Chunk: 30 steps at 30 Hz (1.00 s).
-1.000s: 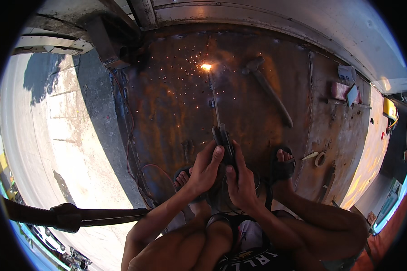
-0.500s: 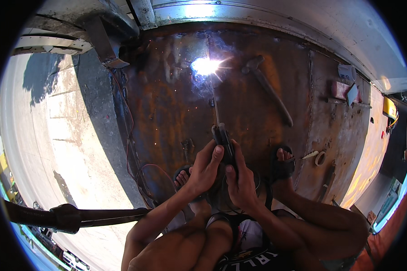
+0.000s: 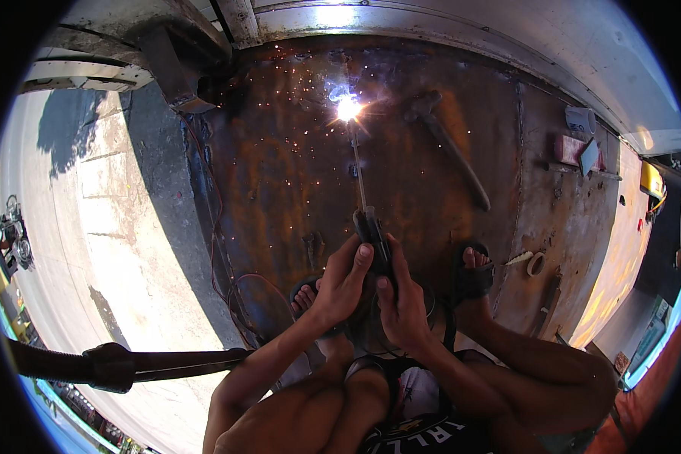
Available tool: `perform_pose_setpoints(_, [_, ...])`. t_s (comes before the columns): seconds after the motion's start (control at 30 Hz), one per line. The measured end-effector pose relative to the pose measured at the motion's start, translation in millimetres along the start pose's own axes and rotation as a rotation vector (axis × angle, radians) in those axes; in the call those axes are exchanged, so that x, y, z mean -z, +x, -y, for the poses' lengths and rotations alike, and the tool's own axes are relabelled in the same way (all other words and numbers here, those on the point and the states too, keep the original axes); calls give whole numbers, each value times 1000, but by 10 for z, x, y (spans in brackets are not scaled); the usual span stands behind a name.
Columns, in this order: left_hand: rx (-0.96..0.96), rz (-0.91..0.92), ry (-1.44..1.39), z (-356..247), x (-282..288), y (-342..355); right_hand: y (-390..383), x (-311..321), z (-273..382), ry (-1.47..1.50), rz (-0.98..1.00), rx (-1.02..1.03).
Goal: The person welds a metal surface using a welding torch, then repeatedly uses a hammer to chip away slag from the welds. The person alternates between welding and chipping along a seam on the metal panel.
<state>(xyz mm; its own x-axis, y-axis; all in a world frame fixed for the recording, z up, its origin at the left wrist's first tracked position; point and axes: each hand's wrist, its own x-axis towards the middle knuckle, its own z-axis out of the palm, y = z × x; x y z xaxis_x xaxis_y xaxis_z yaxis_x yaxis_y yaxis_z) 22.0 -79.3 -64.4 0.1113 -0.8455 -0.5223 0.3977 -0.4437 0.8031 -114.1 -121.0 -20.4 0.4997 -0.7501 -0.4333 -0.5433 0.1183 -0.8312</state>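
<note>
Both of my hands are closed round a black electrode holder [image 3: 376, 240], my left hand [image 3: 346, 281] on its left side and my right hand [image 3: 402, 306] on its right. From its jaws a thin welding rod [image 3: 361, 174] points away from me. A bright welding arc [image 3: 348, 108] burns at the rod's far end, on a rusty steel plate [image 3: 280, 181]. Bluish smoke rises there and orange sparks scatter, mostly leftward. The glare hides the rod's tip and the metal under it. A hammer [image 3: 455, 157] lies on the plate to the right of the arc.
My sandalled feet [image 3: 473, 272] stand on the plate at either side. Thin cables [image 3: 216, 204] run along its left edge. Farther right lie a white cup [image 3: 580, 119], a red box [image 3: 567, 150] and a tape roll [image 3: 536, 265]. A pale metal wall [image 3: 461, 38] borders the far side.
The glare has shrunk and more sparks fly out to the left. My hands and the holder have hardly moved. A motorcycle has come into view at the far left.
</note>
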Motion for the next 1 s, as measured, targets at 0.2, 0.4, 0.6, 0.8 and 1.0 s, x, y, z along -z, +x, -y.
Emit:
perform_pose_setpoints(0.2, [-6, -1, -28, 10, -15, 12, 0, 15, -8, 4, 3, 5])
perform_pose_setpoints(0.4, [0, -6, -29, 53, -8, 11, -10, 2, -17, 6, 2, -12])
perform_pose_setpoints(0.6, [-3, -1, -23, 24, -9, 14, 0, 8, -11, 10, -2, 12])
perform_pose_setpoints(0.8, [-9, -6, -26, 29, -20, 21, 2, 11, -2, -22, -8, 18])
perform_pose_setpoints(1.0, [-10, -1, -8, 12, -2, 13, 1, 7, -17, -11, 2, 5])
